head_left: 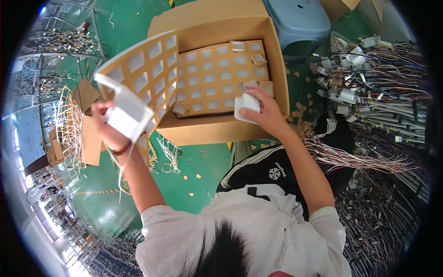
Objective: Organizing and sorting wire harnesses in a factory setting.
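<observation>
My left hand (110,129) grips white foam pieces (127,115) with a squarish block and a thin strip trailing down past the wrist. It is in front of a cardboard sheet (146,69) with rows of square openings, which leans over the box's left side. My right hand (265,108) is closed round a small white block (246,105) with rounded corners, held above the box's near right part. Inside the open cardboard box (277,60) lies a second sheet (217,71) with square openings showing white. Several small square pieces lie loose on its edges.
A blue plastic stool (297,18) stands beyond the box. Bundled wire harnesses with white connectors (369,83) fill the right side, and more hang on racks (60,46) at left. White strip scraps (168,154) and cardboard bits (302,111) litter the green floor.
</observation>
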`<action>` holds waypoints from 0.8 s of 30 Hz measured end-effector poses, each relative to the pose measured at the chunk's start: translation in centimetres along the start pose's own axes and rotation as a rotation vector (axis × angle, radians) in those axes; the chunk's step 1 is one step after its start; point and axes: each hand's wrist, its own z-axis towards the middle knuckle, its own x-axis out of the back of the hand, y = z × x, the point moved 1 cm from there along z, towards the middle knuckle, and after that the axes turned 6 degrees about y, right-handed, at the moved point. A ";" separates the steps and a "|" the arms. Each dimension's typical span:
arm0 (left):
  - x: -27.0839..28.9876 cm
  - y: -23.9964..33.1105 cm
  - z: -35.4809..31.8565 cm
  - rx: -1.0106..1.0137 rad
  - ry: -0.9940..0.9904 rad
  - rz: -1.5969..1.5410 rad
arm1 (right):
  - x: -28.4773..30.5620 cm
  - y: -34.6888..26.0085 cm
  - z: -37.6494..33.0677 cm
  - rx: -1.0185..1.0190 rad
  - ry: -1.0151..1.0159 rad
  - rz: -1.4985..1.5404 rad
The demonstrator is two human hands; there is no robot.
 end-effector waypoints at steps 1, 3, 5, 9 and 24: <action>0.1 -1.1 -0.2 0.009 -0.140 0.065 | 0.3 -0.1 -0.3 -0.256 -0.072 0.239; -4.3 -2.6 -2.9 -0.130 -0.178 0.293 | 0.8 -0.6 -1.2 -0.513 -0.164 0.734; -7.0 -4.3 -5.4 0.085 -0.247 0.250 | 2.0 -2.5 -1.6 -0.576 -0.192 0.956; -10.7 -8.9 -9.1 0.463 -0.276 0.074 | 3.9 -3.7 -2.6 -0.631 -0.176 1.035; -12.1 -13.3 -13.6 0.493 -0.598 0.217 | 8.3 -8.0 -0.2 0.269 0.478 -0.298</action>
